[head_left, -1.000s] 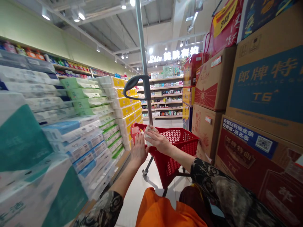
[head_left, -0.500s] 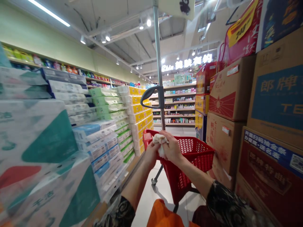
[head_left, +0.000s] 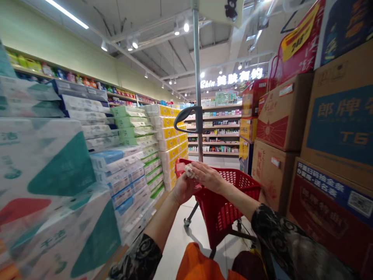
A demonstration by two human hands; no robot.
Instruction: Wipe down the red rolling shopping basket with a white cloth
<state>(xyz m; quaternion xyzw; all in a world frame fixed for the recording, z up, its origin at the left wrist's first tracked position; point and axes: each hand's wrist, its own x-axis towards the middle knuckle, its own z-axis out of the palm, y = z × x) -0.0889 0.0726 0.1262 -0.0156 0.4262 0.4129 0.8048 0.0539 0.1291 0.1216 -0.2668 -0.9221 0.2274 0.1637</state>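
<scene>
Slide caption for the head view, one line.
Crumpled whitish wad held between left hand and right hand, beside a red basket cart, cartons stacked at right.

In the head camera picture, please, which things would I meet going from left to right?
Large white-and-teal plastic-wrapped packs, blue-and-white wrapped packs, yellow-and-white wrapped packs, bare left hand, bare right hand (a crumpled off-white wad between them), brown-and-red cardboard box, brown cardboard box with a blue panel.

Just below frame centre, your left hand (head_left: 184, 189) and right hand (head_left: 209, 177) hold a crumpled whitish cloth (head_left: 190, 171) near a red cart (head_left: 220, 212).
</scene>
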